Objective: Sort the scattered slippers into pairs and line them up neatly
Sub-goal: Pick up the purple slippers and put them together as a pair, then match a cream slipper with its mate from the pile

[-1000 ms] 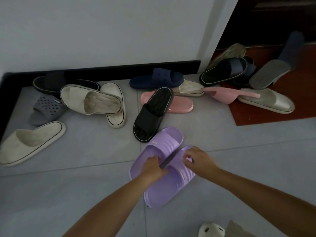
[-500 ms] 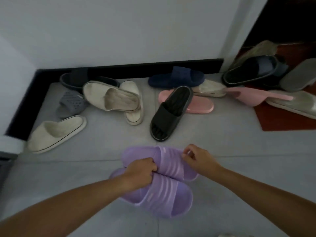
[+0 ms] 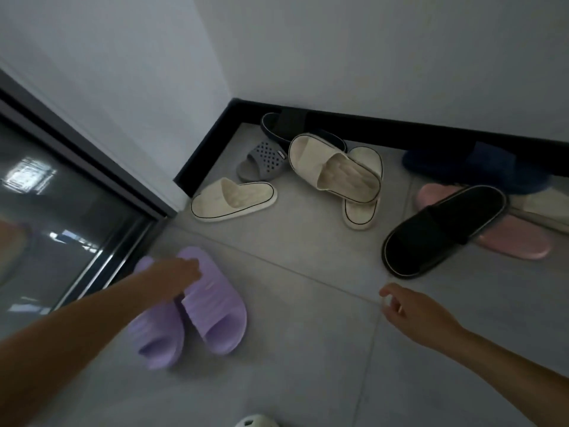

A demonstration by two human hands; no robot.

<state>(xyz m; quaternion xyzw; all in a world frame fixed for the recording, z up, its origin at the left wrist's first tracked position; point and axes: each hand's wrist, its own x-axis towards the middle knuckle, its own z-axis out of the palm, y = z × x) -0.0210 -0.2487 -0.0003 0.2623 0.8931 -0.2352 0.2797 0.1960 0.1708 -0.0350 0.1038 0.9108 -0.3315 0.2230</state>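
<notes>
Slipper in black lying above empty, loosely open right fingers, heel nearest, axis slanting upper right; left fingers on purple pair, grip unclear.

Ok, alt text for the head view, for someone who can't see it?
A person's left hand rests on a pair of purple slippers lying side by side on a grey tiled floor beside a glass door, while the empty right hand hovers. Behind, cream slippers, a black slipper and others lie scattered along a black skirting board.
</notes>
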